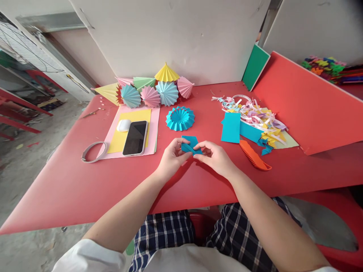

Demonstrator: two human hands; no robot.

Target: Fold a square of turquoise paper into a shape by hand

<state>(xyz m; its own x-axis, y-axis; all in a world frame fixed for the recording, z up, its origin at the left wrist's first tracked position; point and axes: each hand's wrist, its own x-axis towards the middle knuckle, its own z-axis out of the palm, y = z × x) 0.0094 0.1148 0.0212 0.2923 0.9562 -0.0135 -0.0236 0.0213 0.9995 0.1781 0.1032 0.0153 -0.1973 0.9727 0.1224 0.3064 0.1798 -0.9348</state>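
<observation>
Between my two hands, over the near middle of the red table, is a small piece of blue paper (190, 141) with a folded near edge. My left hand (174, 154) pinches its left side between thumb and fingers. On the other side, my right hand (212, 154) grips the right end of the fold in the same way. Just beyond them a pleated blue paper rosette (180, 118) lies on the table. Blue paper rectangles (230, 127) rest to the right, near an orange utility knife (253, 155).
A phone (135, 138) and white earbud case (123, 125) lie on yellow and pink sheets at left, beside a tape roll (94, 152). Pleated paper umbrellas (167, 92) stand at the back. Paper scraps (255, 113) and a red board (306, 105) are at right.
</observation>
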